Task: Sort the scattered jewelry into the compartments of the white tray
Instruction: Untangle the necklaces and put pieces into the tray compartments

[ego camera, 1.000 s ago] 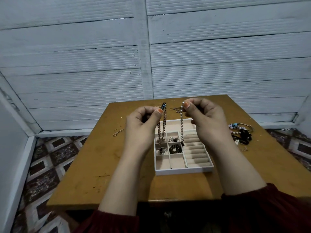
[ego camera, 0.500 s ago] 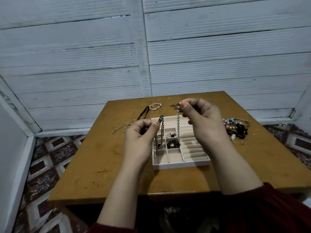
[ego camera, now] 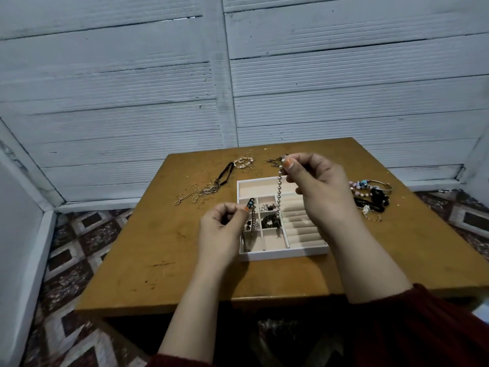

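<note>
Two bare hands work above a wooden bench [ego camera: 164,260] that stands against a pale blue plank wall [ego camera: 132,88], and we see it all from above.

Near the middle of the bench sits the white tray [ego camera: 285,254], with small square compartments on its left side, a long one across the far end and ridged ring rolls on its right. Several small compartments already hold dark and silvery pieces; we cannot tell what each piece is.

Our right hand [ego camera: 322,192] is raised over the tray's far end, thumb and forefinger pinched shut on one end of a chain [ego camera: 279,192] with pale beads, which hangs straight down into the tray. Our left hand [ego camera: 222,229] is lower, at the tray's left edge, its fingers closed on the chain's other end, where a small dark clasp [ego camera: 250,203] shows; from there copper-coloured links droop into the left compartments.

Loose jewelry still lies on the bench: thin gold chains [ego camera: 198,192] and a black cord [ego camera: 227,172] left of the tray, small rings [ego camera: 246,162] beyond it, and bracelets [ego camera: 370,194] to its right, well apart from it.
</note>
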The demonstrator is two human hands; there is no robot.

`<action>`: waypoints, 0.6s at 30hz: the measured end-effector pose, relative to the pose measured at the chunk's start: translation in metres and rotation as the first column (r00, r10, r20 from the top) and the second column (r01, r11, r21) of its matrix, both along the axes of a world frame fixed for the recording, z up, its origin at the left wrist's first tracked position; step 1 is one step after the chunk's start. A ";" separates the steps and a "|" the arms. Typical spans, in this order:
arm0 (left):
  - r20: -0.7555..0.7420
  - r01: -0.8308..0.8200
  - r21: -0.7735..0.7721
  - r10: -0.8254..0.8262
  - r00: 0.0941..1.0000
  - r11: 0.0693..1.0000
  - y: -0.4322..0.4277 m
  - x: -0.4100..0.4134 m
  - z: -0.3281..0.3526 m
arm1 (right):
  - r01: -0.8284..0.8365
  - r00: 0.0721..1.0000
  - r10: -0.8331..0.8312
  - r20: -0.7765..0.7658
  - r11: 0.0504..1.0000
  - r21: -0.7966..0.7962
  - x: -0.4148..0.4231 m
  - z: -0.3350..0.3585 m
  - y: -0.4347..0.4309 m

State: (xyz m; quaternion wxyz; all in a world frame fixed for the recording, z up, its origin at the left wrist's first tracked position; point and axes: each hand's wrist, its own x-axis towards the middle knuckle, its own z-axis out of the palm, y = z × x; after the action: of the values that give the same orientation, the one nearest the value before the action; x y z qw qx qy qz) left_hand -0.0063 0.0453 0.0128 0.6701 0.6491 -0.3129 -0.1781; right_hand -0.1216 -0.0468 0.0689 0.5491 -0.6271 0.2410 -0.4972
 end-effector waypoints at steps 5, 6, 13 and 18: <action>-0.026 -0.007 0.055 0.008 1.000 0.998 -0.002 0.001 -0.011 | 0.005 1.000 -0.004 -0.017 1.000 0.002 -0.001 -0.002 0.000; -0.037 -0.003 0.062 0.006 0.999 0.998 -0.002 0.002 -0.014 | 0.005 1.000 -0.005 -0.020 1.000 0.004 -0.001 -0.002 -0.001; 0.152 -0.106 0.221 0.073 0.986 0.969 -0.001 0.011 -0.028 | 0.010 0.999 -0.009 -0.041 1.000 0.010 0.000 -0.005 -0.001; 0.301 -0.223 0.404 0.102 0.948 0.887 0.002 0.010 -0.029 | 0.012 0.999 -0.012 -0.046 1.000 0.010 0.003 -0.008 -0.002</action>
State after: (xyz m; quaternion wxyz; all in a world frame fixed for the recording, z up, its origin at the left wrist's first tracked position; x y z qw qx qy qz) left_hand 0.0037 0.0468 -0.0163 0.4725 0.8238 -0.2983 -0.0952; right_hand -0.1188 -0.0485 0.0611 0.5438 -0.6340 0.2599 -0.4846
